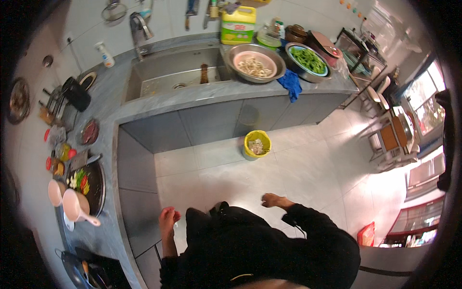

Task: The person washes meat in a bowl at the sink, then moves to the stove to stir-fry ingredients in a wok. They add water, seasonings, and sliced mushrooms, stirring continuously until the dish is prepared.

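My left hand (169,217) hangs beside the grey cabinet fronts, its fingers curled and a little blurred; nothing can be made out in it. Over the tiled floor is my right hand (271,201), also loosely curled, with no object visible in it. Ahead on the floor stands a small bin (251,156) with a yellow liner and scraps inside. On the left counter, a round black board (97,197) bears a cleaver (80,160) and chopped green, red and white pieces (79,181). A pink ladle-like pan (75,206) sits at its edge.
A steel sink (169,72) is set in the counter. Right of it are a steel basin (231,65) around a pink bowl of pale food, a blue cloth (290,83) and a bowl of green vegetables (308,60). A wok (74,269) stands lower left; chairs (375,97) stand at right.
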Tool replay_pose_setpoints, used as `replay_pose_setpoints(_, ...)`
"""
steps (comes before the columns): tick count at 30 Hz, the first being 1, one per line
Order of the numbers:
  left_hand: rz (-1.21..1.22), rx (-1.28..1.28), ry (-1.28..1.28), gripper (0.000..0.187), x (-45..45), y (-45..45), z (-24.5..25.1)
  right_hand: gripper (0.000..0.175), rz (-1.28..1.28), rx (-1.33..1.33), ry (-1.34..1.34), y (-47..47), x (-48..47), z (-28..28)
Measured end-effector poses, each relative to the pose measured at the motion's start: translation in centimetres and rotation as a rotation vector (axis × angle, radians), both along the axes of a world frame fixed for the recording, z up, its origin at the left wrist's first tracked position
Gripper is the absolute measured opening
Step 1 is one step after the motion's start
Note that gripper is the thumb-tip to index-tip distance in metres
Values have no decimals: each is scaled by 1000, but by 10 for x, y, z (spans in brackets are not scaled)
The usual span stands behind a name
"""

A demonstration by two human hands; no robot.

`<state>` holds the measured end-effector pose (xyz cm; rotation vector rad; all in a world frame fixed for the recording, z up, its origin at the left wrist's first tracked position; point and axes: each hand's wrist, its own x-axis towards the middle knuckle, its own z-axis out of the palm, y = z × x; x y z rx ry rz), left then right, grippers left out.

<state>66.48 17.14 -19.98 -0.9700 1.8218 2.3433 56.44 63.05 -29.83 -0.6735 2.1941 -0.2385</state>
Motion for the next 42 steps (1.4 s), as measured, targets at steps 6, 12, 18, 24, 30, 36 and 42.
replay_pose_setpoints(6, -562, -117, 55, 18, -179, 62, 12, 30, -1126, -221, 108, 85, 43, 30)
replay_pose_setpoints(12, -764, -540, 477, 20, -431, 142, 65, 29, -1639, -565, -108, 34, 59, 36)
replay_pose_setpoints(18, -661, -1121, 682, 31, -640, 230, 95, 34, -1846, -570, -132, 30, 15, 45)
replay_pose_setpoints(24, -895, -1398, 231, 26, -764, 276, 63, 39, -1964, -563, -36, 45, -63, 77)
replay_pose_setpoints(30, -1178, -798, 128, 26, -788, 250, 68, 38, -1989, -536, -80, 47, -124, 95)
replay_pose_setpoints(36, -1133, -149, -93, 26, -777, 245, 65, 37, -1899, -559, -116, 73, -156, 98)
replay_pose_setpoints(42, -745, 0, 59, 24, -717, 246, 90, 31, -1637, -701, -43, 137, -222, 93)
